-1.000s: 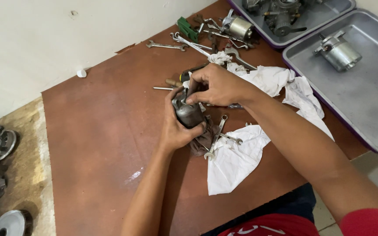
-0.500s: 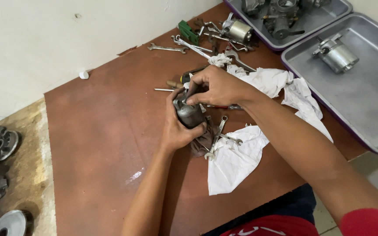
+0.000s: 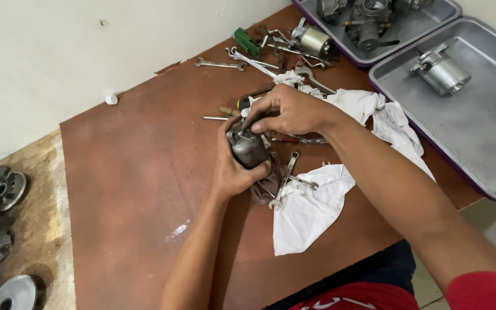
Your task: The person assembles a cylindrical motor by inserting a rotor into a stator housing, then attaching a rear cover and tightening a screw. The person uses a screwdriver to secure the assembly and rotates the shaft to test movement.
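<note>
My left hand wraps around a small grey metal motor housing and holds it upright just above the brown board. My right hand comes in from the right, its fingertips pinched on the top end of the housing. What sits under those fingertips is hidden. A dark rag lies beneath the housing, beside a combination wrench resting on a white cloth.
Wrenches, screwdrivers and a green-handled tool lie scattered at the board's far side. Two grey metal trays with motor parts stand to the right. Clutch-like metal parts sit on the rough surface at left. A wall runs along the far edge.
Both hands stay on the housing in nearly the same place. The right fingers have shifted slightly on its top end.
</note>
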